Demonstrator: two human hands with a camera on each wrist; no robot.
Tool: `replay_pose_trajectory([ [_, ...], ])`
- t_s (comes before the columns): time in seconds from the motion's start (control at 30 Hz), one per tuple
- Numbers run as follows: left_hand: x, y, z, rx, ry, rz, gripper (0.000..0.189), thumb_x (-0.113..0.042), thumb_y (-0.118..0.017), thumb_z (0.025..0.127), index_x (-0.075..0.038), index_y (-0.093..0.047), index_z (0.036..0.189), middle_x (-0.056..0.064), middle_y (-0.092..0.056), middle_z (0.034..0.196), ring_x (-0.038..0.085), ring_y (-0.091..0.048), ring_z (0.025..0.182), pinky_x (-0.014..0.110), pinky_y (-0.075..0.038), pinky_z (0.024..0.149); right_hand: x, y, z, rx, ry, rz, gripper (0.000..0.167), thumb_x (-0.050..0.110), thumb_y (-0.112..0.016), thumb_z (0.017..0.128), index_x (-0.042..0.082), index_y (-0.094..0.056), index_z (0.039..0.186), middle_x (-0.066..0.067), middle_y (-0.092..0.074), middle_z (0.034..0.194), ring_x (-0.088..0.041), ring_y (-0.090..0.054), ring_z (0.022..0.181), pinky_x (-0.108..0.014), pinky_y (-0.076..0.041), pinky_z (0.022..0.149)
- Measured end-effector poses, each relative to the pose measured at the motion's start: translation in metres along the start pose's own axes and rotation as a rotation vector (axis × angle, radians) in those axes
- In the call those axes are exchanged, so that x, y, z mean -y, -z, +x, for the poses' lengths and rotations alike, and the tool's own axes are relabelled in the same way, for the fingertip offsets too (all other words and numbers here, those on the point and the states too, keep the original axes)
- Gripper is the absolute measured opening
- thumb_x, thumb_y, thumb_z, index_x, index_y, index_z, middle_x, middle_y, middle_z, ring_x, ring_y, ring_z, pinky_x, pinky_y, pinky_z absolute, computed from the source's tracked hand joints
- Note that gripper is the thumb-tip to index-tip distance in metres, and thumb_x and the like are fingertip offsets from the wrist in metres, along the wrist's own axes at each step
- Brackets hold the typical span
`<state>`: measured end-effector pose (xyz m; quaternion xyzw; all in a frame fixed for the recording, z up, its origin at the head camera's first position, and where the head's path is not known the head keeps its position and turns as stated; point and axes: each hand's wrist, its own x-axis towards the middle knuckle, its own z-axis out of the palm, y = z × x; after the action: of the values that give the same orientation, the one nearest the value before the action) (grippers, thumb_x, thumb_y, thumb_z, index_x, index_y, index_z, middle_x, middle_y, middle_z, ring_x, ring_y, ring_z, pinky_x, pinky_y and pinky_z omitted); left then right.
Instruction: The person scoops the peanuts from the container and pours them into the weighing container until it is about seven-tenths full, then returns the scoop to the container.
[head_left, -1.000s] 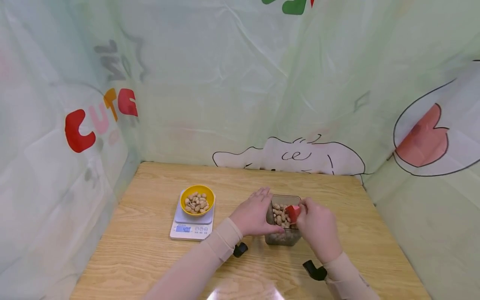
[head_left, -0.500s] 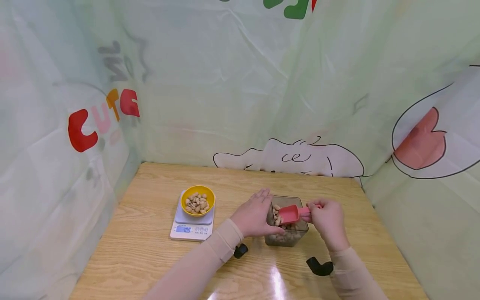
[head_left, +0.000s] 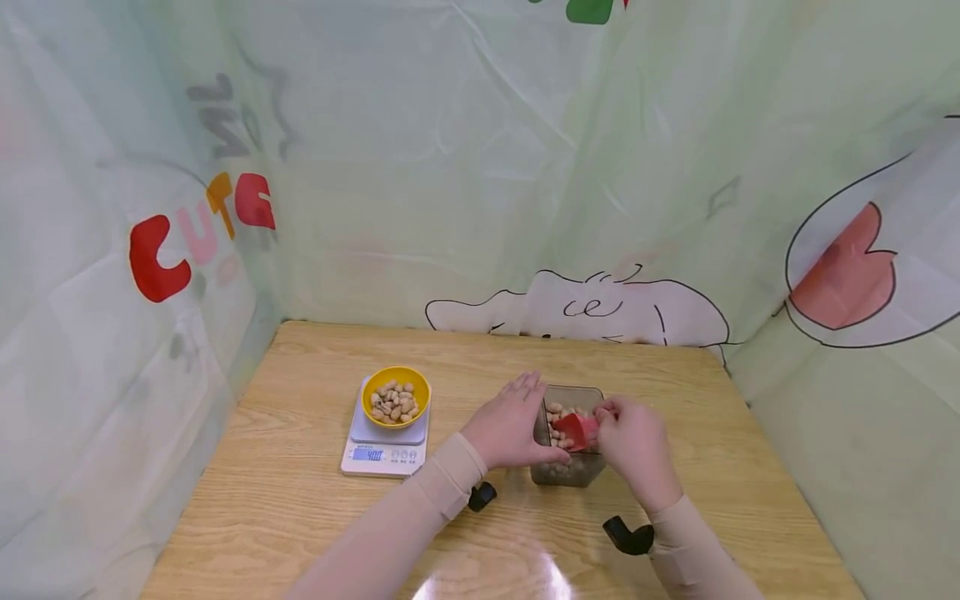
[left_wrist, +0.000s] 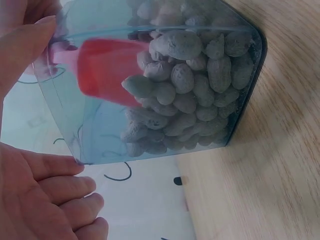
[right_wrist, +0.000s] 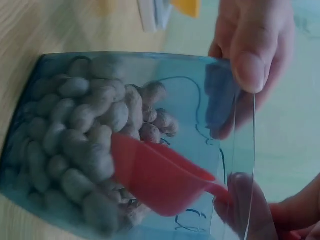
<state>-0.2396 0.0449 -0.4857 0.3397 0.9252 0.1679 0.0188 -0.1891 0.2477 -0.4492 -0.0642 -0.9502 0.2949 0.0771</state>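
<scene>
A clear box (head_left: 566,476) of unshelled peanuts (left_wrist: 200,82) stands on the table. My left hand (head_left: 512,423) holds it at its left rim, thumb along the near side and the other fingers on the left wall. With my right hand (head_left: 636,442) I pinch the handle of a red scoop (head_left: 573,432). In the right wrist view the scoop (right_wrist: 155,175) slants down inside the box, its front edge among the peanuts. Its bowl (left_wrist: 107,70) shows through the wall in the left wrist view, partly over the heap.
Left of the box, a white kitchen scale (head_left: 375,461) carries a yellow bowl (head_left: 396,374) with peanuts; its display reads about 40.0. Black curved pieces (head_left: 628,536) sit by both wrists. A printed curtain (head_left: 480,167) surrounds the wooden table (head_left: 285,533).
Half a second ago the scoop was drawn back to the right, its bowl facing up; now it is down among the peanuts again. The left hand keeps its place on the box.
</scene>
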Motion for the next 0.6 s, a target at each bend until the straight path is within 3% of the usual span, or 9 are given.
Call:
replay_pose_trajectory([
  [0.17, 0.000, -0.002, 0.001, 0.005, 0.005, -0.008, 0.118, -0.082, -0.065, 0.089, -0.004, -0.028, 0.170, 0.015, -0.022, 0.180, 0.030, -0.025, 0.168, 0.041, -0.026, 0.137, -0.005, 0.001, 0.014, 0.057, -0.199, 0.235, 0.028, 0.013, -0.057, 0.107, -0.009, -0.074, 0.113, -0.015, -0.075, 0.085, -0.013, -0.073, 0.062, -0.031, -0.064, 0.058],
  [0.27, -0.001, -0.001, 0.001, 0.007, 0.007, -0.019, 0.119, -0.082, -0.066, 0.089, -0.004, -0.028, 0.170, 0.016, -0.022, 0.180, 0.030, -0.024, 0.168, 0.041, -0.025, 0.137, -0.009, 0.003, 0.020, 0.086, -0.284, 0.369, 0.030, 0.011, -0.056, 0.109, -0.013, -0.070, 0.119, -0.016, -0.074, 0.091, -0.010, -0.075, 0.065, -0.028, -0.067, 0.066],
  [0.47, 0.000, -0.001, 0.001, 0.003, 0.017, -0.013, 0.121, -0.086, -0.064, 0.087, -0.005, -0.029, 0.170, 0.014, -0.022, 0.180, 0.029, -0.025, 0.168, 0.039, -0.026, 0.137, -0.012, 0.007, 0.023, 0.134, -0.318, 0.513, 0.032, 0.007, -0.051, 0.111, -0.019, -0.063, 0.124, -0.016, -0.070, 0.098, -0.006, -0.073, 0.070, -0.022, -0.066, 0.069],
  [0.6, 0.001, -0.001, 0.001, 0.008, 0.014, -0.014, 0.121, -0.084, -0.065, 0.087, -0.005, -0.028, 0.170, 0.015, -0.023, 0.180, 0.029, -0.025, 0.168, 0.040, -0.026, 0.137, -0.012, 0.010, 0.021, 0.144, -0.312, 0.539, 0.031, 0.006, -0.051, 0.111, -0.020, -0.062, 0.123, -0.014, -0.068, 0.095, -0.006, -0.073, 0.069, -0.022, -0.066, 0.068],
])
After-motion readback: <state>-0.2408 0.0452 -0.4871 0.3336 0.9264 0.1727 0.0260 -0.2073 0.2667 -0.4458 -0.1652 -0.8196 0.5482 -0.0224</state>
